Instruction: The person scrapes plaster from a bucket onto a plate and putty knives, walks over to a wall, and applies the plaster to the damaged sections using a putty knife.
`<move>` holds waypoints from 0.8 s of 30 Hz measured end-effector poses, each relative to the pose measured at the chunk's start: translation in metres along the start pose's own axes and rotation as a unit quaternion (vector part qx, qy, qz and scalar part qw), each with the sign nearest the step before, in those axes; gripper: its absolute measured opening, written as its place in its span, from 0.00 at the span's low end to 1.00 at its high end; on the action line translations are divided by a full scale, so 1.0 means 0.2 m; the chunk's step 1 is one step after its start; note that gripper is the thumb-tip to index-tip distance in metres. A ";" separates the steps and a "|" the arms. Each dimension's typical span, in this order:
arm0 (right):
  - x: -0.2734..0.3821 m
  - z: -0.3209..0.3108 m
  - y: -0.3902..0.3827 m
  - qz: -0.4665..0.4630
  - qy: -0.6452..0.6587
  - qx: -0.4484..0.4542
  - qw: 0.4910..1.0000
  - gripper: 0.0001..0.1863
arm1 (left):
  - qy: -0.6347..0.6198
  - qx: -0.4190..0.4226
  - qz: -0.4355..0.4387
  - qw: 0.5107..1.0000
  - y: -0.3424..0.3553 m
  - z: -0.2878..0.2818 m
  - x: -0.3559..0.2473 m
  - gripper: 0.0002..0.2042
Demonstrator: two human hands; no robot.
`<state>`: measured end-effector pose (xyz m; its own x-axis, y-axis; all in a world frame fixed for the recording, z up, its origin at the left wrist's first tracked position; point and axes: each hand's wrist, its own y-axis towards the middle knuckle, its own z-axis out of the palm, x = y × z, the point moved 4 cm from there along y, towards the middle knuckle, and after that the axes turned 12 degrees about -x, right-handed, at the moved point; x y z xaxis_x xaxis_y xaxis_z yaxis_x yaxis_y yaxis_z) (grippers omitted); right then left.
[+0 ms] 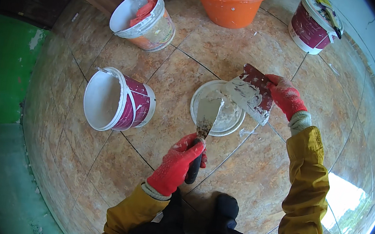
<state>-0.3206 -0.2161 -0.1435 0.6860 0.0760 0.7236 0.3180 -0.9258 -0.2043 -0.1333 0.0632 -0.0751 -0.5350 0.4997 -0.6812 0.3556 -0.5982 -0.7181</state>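
My left hand (177, 162), in a red glove, grips the black handle of a putty knife (206, 114), its metal blade smeared with white paste over a round white lid (195, 108). White paste (225, 112) lies on the lid. My right hand (286, 93), also red-gloved, holds a wide maroon plate-like scraper (258, 83) by its upper side; the scraper carries white paste and reaches over the lid's right edge.
A purple-and-white bucket (136, 102) lies left of the lid. Behind are a bucket holding orange material (155, 30), an orange basin (227, 10) and a lidded bucket with tools (306, 29) on the tiled floor (99, 162). A green wall (7, 73) borders the left.
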 end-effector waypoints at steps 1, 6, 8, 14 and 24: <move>-0.01 0.02 0.01 0.037 0.056 0.015 0.998 0.18 | -0.002 -0.002 0.002 1.000 0.00 -0.01 0.00 0.14; 0.02 0.05 0.02 0.000 0.014 -0.047 0.999 0.16 | -0.001 0.015 0.012 1.000 0.02 -0.04 -0.01 0.13; 0.05 0.06 0.01 0.002 0.003 -0.041 0.999 0.16 | -0.012 0.003 0.006 1.000 0.02 -0.05 0.00 0.13; 0.13 0.03 0.03 -0.117 -0.243 -0.056 0.961 0.17 | -0.032 -0.001 0.003 0.999 0.00 -0.01 0.00 0.13; 0.51 0.41 -0.97 -0.241 0.181 0.143 0.943 0.22 | -0.147 -0.025 0.112 0.982 -0.05 0.03 -0.03 0.08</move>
<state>-0.2584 0.0008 -0.0841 0.1650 0.2828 0.9449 0.7349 -0.6742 0.0735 -0.1376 0.0630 -0.0618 -0.6346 0.1520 -0.7577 0.5232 -0.6371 -0.5660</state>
